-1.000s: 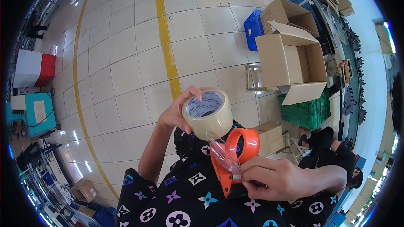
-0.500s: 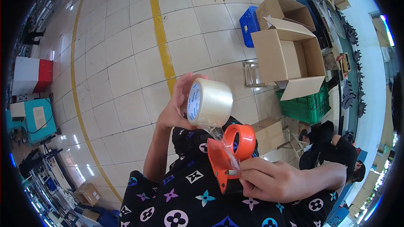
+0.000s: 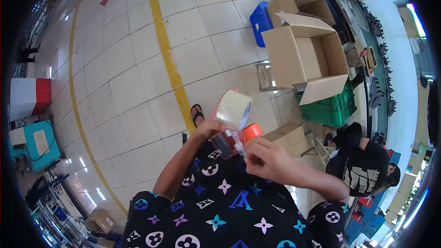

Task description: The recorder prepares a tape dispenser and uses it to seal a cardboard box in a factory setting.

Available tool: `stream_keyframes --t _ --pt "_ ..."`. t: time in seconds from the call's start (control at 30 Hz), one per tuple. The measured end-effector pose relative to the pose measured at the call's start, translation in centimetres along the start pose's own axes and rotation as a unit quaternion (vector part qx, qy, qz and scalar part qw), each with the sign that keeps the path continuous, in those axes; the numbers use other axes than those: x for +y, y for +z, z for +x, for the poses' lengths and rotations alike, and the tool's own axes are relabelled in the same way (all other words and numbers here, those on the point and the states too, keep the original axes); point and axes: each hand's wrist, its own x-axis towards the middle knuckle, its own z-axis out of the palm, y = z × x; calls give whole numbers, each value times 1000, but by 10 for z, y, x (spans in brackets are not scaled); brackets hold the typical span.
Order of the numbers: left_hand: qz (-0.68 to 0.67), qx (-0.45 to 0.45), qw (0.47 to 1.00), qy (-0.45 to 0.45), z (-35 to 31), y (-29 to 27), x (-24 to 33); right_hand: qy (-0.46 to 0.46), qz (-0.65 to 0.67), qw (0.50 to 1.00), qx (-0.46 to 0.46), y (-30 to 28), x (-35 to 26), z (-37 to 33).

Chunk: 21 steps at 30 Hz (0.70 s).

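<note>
A wide roll of clear packing tape (image 3: 228, 106) is tilted in front of my body. My left hand (image 3: 209, 127) is closed around its back side, with most of its fingers hidden. Just below the roll is an orange tape dispenser (image 3: 251, 132) with a dark roller end, close against my left hand; what supports it is partly hidden. A crumpled strip of clear tape runs down from the roll past the dispenser. My right hand (image 3: 267, 157) pinches this strip between thumb and fingers, beside the dispenser.
Open cardboard boxes (image 3: 280, 57) stand at the right, near a blue crate (image 3: 260, 25) and a green crate (image 3: 335, 109). A closed carton (image 3: 290, 140) sits lower down. Another person (image 3: 367, 165) sits at far right by a conveyor line. Yellow lines (image 3: 167, 59) mark the tiled floor.
The tape roll has turned, its printed core now facing right. The dispenser has turned and moved left, toward my left hand. My right hand has moved up and left. The view has shifted slightly.
</note>
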Motion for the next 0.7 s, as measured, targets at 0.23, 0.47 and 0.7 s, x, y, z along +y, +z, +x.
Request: stream_keyframes --t 0.23,0.47,0.7 --pt "-8 -47 995 -89 -2 6 10 68 86 984 139 -39 -1 -6" --pt "52 -36 993 -97 -8 -5 10 50 -135 967 212 -54 -5 -13" --pt "96 19 990 -102 -8 15 28 145 138 950 241 -37 16 -5"
